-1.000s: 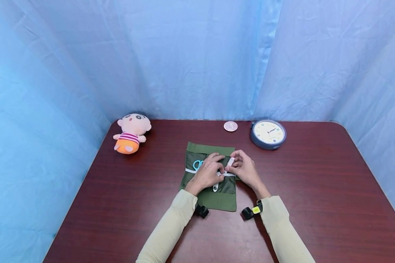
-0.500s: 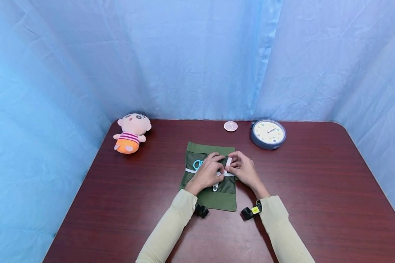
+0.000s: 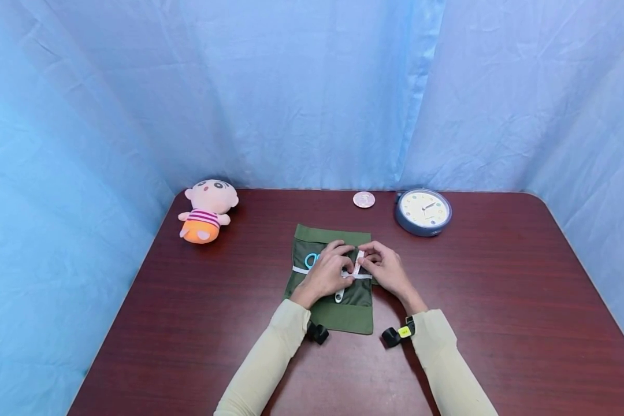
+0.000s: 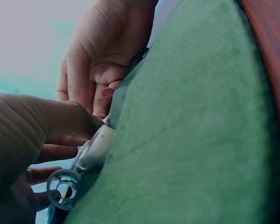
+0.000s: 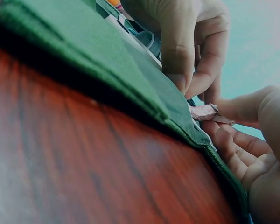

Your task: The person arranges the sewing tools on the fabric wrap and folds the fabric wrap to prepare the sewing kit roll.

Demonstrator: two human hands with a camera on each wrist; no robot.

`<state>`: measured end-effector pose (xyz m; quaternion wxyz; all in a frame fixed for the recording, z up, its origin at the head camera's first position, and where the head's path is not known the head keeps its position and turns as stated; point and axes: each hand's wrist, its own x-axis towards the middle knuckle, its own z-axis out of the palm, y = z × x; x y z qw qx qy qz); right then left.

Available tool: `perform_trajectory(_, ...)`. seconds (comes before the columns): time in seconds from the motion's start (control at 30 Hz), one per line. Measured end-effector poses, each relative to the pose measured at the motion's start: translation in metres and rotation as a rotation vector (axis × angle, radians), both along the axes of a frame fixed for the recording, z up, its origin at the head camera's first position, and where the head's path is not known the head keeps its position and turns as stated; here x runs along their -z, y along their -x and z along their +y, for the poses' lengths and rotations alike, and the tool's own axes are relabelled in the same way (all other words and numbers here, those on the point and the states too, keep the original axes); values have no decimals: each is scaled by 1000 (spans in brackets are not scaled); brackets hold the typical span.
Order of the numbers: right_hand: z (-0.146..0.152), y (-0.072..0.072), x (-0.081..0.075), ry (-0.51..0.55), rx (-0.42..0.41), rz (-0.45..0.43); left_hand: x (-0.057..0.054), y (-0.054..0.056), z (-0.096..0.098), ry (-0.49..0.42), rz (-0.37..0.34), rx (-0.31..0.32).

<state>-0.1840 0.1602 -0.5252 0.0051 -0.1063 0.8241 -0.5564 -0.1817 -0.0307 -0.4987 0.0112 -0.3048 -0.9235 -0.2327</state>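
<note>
An unrolled green fabric pouch (image 3: 343, 319) lies on the table with a white elastic strap (image 3: 364, 277) across its middle. My left hand (image 3: 326, 275) is over the pouch, its thumb and forefinger pinching at the strap. Between the thumb and fingers of my right hand (image 3: 387, 270) is a small pale pink, flat strip (image 5: 204, 112), its lower end at the strap; its exact kind is unclear. Blue-handled scissors (image 3: 310, 260) sit left of my left hand, partly covered by it. A white tool with a round hole (image 3: 339, 296) shows below that hand, its upper part hidden.
At the table's back left sits a plush doll (image 3: 205, 211). Toward the back right stand a round pinkish disc (image 3: 364, 200) and a blue-rimmed clock (image 3: 423, 212). Blue curtains (image 3: 312, 92) hang behind the dark red table (image 3: 499, 300) and along its sides.
The right hand has shifted slightly left and toward me, bringing the pink strip more upright and its lower end closer to the strap. The left hand stays nearly in place.
</note>
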Motion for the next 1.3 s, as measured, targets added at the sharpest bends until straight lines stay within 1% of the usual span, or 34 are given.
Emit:
perform_trajectory(0.07, 0, 0, 0, -1, 14, -4, -4, 0, -3, -24, -23, -6)
perform_trajectory(0.17, -1, 1, 0, -5, 31, -9, -14, 2, -13, -69, -59, -18)
perform_trajectory(0.3, -3, 0, 0, -6, 41, -7, -28, 7, -40, -117, -94, -48)
perform_trajectory(0.4, -4, 0, 1, -16, 39, -4, -30, 8, -64, -129, -132, -76)
perform_trajectory(0.5, -4, 0, 2, -28, 39, 5, -28, 7, -86, -124, -178, -90)
perform_trajectory(0.57, -4, 0, 2, -33, 43, 11, -24, 6, -98, -114, -194, -95)
perform_trajectory(0.73, -5, 0, 1, -60, 56, 19, -16, 2, -117, -90, -240, -97)
perform_trajectory(0.87, -7, -1, 0, -89, 59, 32, -10, 0, -122, -64, -306, -92)
perform_trajectory(0.97, -8, -1, 0, -110, 56, 37, -5, -1, -124, -34, -329, -90)
perform_trajectory(1.1, -9, -1, 0, -132, 46, 35, -1, 0, -124, -10, -329, -91)
perform_trajectory(1.3, -10, -1, 1, -157, 34, 32, 3, 1, -125, -9, -339, -95)
